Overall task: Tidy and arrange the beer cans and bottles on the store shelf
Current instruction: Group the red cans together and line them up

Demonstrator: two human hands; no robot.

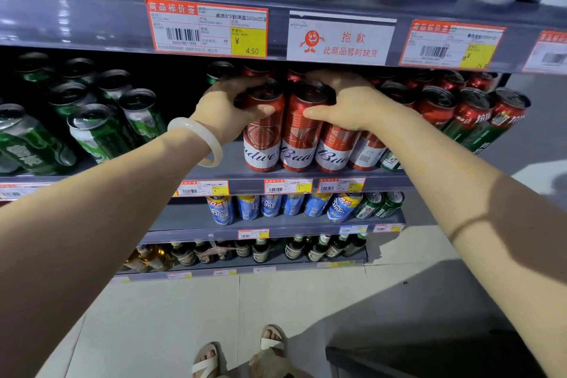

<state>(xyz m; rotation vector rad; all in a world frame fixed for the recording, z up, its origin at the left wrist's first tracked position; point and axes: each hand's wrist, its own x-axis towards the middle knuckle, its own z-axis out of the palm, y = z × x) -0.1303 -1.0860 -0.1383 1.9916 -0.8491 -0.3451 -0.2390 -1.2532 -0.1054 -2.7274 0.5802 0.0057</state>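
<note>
Mid-tidy, red Budweiser row being squared up.
Left hand (pixel 228 107) gripping front-left red can (pixel 263 129), right hand (pixel 343 101) gripping next can (pixel 302 129), both upright at middle shelf (pixel 227 163) front edge. Still messy: green cans (pixel 92 129) tilted and scattered at left; red-green cans (pixel 478 115) leaning at right.

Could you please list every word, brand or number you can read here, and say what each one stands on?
"Budwei", "Bud", "Bu": partly hidden, on the red cans both hands grip.
"商品标价签" and "4.50": upper shelf price tag.
"抱歉 此商品暂时缺货": white sign beside it.
Right-hand tags, lower shelf tags, and the green cans' and blue cans' print: too blurred.
</note>
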